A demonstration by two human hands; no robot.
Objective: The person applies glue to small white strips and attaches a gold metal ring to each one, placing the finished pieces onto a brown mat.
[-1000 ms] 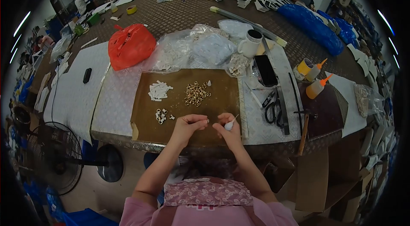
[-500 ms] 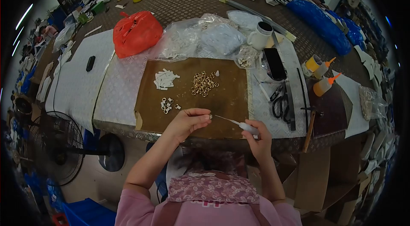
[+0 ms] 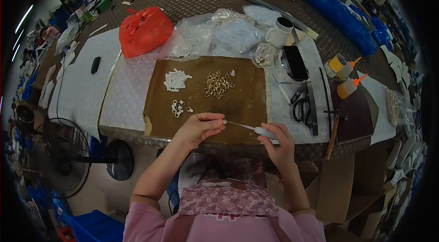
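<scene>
My left hand [image 3: 199, 129] pinches a small white piece [image 3: 224, 122] between thumb and fingertips, most of it covered. In my right hand [image 3: 281, 142] is a pale squeeze bottle [image 3: 265, 133] with a long thin nozzle, pointing left. Its nozzle tip is right at the small piece. Both hands are over the front part of a brown mat [image 3: 249, 114]. On the mat lie a heap of small gold metal fittings [image 3: 219, 84], a pile of short white strips [image 3: 177, 80], and several gold fittings with white pieces around them [image 3: 177, 108]. A small white cap [image 3: 232, 73] stands beside the gold heap.
Behind the mat are a red plastic bag [image 3: 146, 32], clear bags [image 3: 235, 36] and a white mug [image 3: 279, 34]. To the right lie a phone [image 3: 295, 62], scissors [image 3: 301, 107], a hammer [image 3: 333, 137] and an orange-tipped bottle [image 3: 348, 87]. A fan [image 3: 61, 157] stands left.
My right hand has brought the nozzle tip slightly left, up to the small white piece. My left hand still pinches that piece. The whole view has shifted a little.
</scene>
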